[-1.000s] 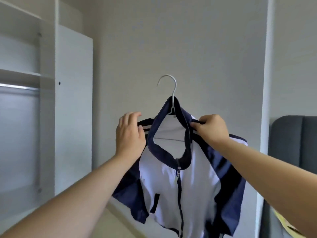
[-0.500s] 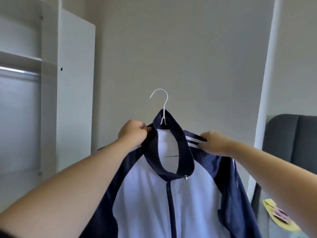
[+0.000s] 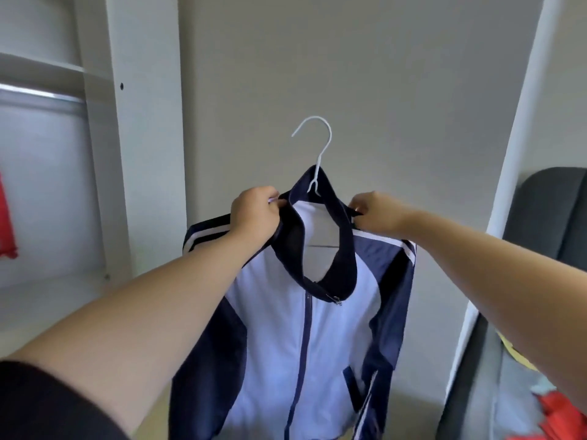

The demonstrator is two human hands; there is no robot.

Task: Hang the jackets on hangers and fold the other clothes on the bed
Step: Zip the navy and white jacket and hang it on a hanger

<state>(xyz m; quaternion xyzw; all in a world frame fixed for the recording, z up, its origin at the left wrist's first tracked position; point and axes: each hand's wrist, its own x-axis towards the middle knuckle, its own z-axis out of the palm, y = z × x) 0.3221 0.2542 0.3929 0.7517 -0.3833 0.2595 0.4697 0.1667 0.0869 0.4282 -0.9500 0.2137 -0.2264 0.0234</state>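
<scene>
Navy and white, the jacket (image 3: 317,344) hung in the air straight in front of the person, front zipped most of the way up, collar standing open, sleeves and hem dropping straight down out of sight. Its long axis ran plumb. A white wire hanger (image 3: 319,144) sat inside it, the neck coming up through the back of the collar and the crossbar showing through the opening.

Both hands were clamped on the cloth, held apart with the collar between them. The left hand (image 3: 255,214) had its fingers curled over the shoulder seam just beside the collar edge, and the right hand (image 3: 376,212) pinched the opposite shoulder the same way. Whether either also gripped the hanger's wire under the fabric, I could not tell. Nothing held the hook; it stood free above the knuckles against the bare wall (image 3: 397,90).

What mattered for the next move, as I judged it, was the wardrobe (image 3: 139,122) off to the left. Its metal rail (image 3: 41,95) ran above the level of the hands and well apart from the hook, with a red garment (image 3: 6,223) showing at its far left. The hook's open side faced left, toward that rail, and the left hand was the nearer one. So the jacket would want carrying leftward and up, kept upright so it stayed seated on the hanger.

A grey headboard (image 3: 549,211) stood to the right, with red cloth (image 3: 552,411) lying low beside it.
</scene>
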